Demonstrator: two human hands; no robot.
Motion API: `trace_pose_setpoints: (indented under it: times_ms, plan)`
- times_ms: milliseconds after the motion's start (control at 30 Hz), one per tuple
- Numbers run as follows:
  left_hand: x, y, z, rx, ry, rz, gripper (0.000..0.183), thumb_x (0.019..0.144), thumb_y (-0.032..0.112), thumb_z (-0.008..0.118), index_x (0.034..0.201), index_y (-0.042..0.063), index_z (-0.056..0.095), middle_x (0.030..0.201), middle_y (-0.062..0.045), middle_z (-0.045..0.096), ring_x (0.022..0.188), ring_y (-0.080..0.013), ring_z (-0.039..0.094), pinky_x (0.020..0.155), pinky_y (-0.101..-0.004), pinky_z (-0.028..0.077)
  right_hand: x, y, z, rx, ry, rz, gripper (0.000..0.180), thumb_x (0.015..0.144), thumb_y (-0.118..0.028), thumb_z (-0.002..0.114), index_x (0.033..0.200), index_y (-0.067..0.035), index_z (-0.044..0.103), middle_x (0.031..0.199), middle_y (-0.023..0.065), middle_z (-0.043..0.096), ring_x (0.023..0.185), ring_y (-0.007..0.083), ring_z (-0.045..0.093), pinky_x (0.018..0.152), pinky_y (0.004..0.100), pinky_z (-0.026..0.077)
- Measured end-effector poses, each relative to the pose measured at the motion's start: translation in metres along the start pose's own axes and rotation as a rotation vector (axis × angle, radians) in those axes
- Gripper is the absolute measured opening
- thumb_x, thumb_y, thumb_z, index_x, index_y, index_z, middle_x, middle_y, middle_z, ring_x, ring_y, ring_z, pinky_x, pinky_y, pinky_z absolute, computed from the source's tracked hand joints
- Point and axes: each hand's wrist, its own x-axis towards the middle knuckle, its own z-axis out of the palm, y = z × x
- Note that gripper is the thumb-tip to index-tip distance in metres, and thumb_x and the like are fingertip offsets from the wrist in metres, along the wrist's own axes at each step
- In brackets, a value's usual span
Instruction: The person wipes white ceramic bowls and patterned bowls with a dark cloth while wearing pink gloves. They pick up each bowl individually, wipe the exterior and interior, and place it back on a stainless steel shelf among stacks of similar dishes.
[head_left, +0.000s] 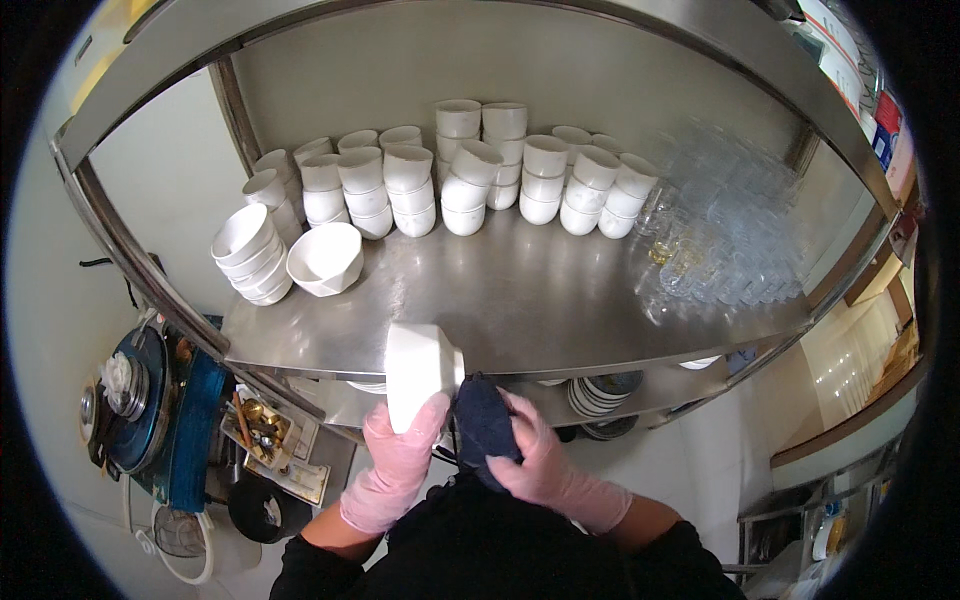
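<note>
In a pink glove, my left hand (401, 457) holds a white faceted bowl (418, 367) on its side, in front of the steel shelf's edge. My right hand (536, 465), gloved alike, grips a dark blue cloth (484, 424) close beside the bowl's foot. On the steel shelf (487, 300), a stack of white bowls (251, 259) stands at the left, with another white bowl (325, 259) to its right. Stacked white cups (409, 187) line the back. Many clear glasses (727, 232) are grouped at the right.
A lower shelf (525, 401) holds stacked plates (592, 394). The shelf's metal posts (150, 255) rise at both sides. At the lower left are a tray of utensils (259, 431), a black bin (266, 510) and a blue round tray (142, 397). A metal rack (810, 495) stands lower right.
</note>
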Motion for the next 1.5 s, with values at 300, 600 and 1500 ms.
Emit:
trace_pose_setpoints:
  times_ms: [300, 600, 1500]
  plan:
    - [0.103, 0.022, -0.051, 1.241, 0.069, 1.158, 0.041, 0.068, 0.044, 0.075, 0.061, 0.01, 0.055, 0.053, -0.004, 0.052, 0.046, -0.0231, 0.053, 0.044, -0.0371, 0.04, 0.073, 0.069, -0.002, -0.747, -0.017, 0.032, 0.034, 0.072, -0.027, 0.067, 0.098, -0.005, 0.065, 0.129, 0.0139, 0.05, 0.115, 0.0335, 0.047, 0.095, 0.0459, 0.039]
    - [0.235, 0.012, -0.093, 1.468, -0.138, 1.056, 0.035, 0.079, 0.041, 0.066, 0.071, 0.007, 0.064, 0.062, -0.012, 0.06, 0.059, -0.0317, 0.06, 0.054, -0.0404, 0.048, 0.072, 0.074, 0.003, -0.801, 0.007, -0.019, 0.04, 0.072, -0.033, 0.069, 0.096, -0.003, 0.065, 0.128, 0.013, 0.049, 0.114, 0.0307, 0.046, 0.091, 0.0462, 0.039]
    - [0.119, 0.006, -0.103, 0.997, -0.397, 1.124, 0.012, 0.071, 0.015, 0.067, 0.074, 0.006, 0.06, 0.069, -0.007, 0.056, 0.061, -0.0251, 0.055, 0.054, -0.0383, 0.042, 0.063, 0.09, -0.007, -0.771, 0.014, 0.045, 0.038, 0.071, -0.029, 0.073, 0.095, -0.002, 0.064, 0.123, 0.0069, 0.054, 0.106, 0.0309, 0.051, 0.093, 0.0412, 0.044]
